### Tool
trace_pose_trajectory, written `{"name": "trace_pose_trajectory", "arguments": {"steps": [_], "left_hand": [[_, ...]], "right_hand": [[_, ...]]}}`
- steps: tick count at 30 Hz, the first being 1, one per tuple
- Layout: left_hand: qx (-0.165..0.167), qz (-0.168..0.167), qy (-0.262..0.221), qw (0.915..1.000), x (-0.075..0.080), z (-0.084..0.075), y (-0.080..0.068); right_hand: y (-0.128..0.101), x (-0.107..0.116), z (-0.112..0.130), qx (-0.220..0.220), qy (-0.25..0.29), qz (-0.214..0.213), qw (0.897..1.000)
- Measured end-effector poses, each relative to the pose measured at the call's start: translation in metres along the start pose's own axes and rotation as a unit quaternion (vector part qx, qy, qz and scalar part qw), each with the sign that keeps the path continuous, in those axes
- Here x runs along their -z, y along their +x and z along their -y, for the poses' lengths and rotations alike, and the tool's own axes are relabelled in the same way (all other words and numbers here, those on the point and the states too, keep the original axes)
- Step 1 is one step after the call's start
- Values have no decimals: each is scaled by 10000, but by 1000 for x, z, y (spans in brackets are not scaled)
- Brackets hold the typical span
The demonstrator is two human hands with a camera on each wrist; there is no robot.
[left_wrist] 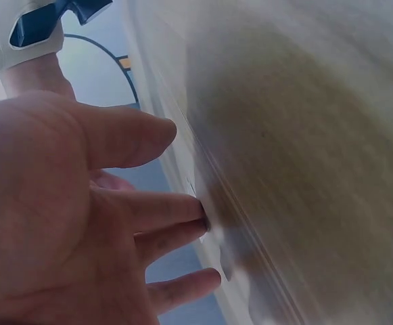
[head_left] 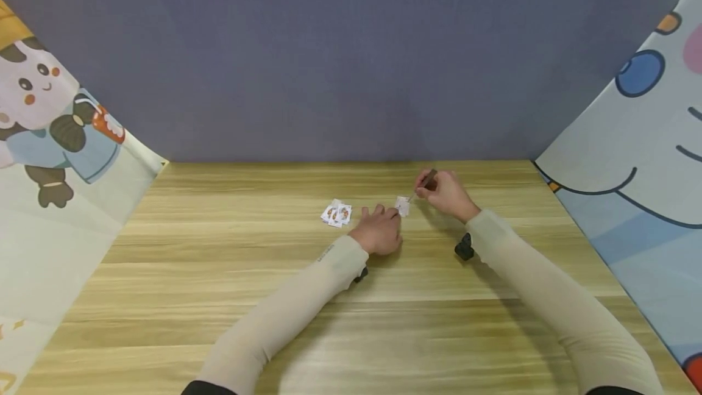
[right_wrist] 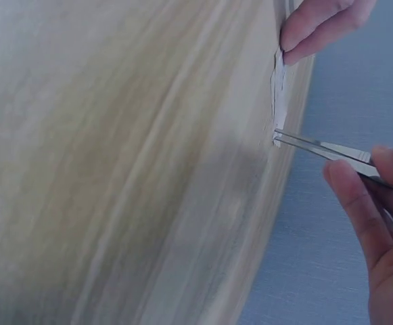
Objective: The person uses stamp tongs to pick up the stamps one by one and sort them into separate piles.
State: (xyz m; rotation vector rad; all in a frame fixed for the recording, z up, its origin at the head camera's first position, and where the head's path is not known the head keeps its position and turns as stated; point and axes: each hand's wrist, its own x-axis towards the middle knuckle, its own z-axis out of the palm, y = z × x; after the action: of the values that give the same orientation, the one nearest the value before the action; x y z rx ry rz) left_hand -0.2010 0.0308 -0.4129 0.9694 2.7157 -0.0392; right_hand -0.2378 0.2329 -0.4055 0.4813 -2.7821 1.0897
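A small white sticker sheet (head_left: 403, 205) lies on the wooden table (head_left: 219, 297) near the middle back. My left hand (head_left: 378, 230) rests on the table with its straight fingertips (left_wrist: 199, 215) pressing the sheet's near edge. My right hand (head_left: 446, 192) pinches thin metal tweezers (right_wrist: 325, 149) between thumb and fingers. The tweezer tips touch the edge of the sheet (right_wrist: 279, 88), which the left fingertips (right_wrist: 314, 30) hold down at its other end. A small pile of printed stickers (head_left: 336, 213) lies just left of the left hand.
A grey-blue backdrop (head_left: 340, 53) rises behind the table. Cartoon-printed cloth panels stand at the left (head_left: 60, 157) and right (head_left: 631, 188) sides. Black wrist camera mounts (head_left: 465, 247) sit under both forearms.
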Motion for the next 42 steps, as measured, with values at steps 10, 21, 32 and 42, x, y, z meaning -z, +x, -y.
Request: {"name": "trace_pose_trajectory", "arguments": {"steps": [10, 21, 32, 42], "left_hand": [[7, -28, -85, 10000, 1, 0, -2], [-2, -78, -261, 9996, -1, 1, -6], [77, -418, -588, 9974, 1, 21, -22], [435, -569, -757, 9946, 16, 50, -39]], "right_hand": [[-1, 0, 1, 27, -117, -64, 9999], [0, -1, 2, 74, -169, -114, 9998], [5, 4, 8, 429, -70, -574, 9974], [23, -4, 25, 874, -36, -459, 9951]]}}
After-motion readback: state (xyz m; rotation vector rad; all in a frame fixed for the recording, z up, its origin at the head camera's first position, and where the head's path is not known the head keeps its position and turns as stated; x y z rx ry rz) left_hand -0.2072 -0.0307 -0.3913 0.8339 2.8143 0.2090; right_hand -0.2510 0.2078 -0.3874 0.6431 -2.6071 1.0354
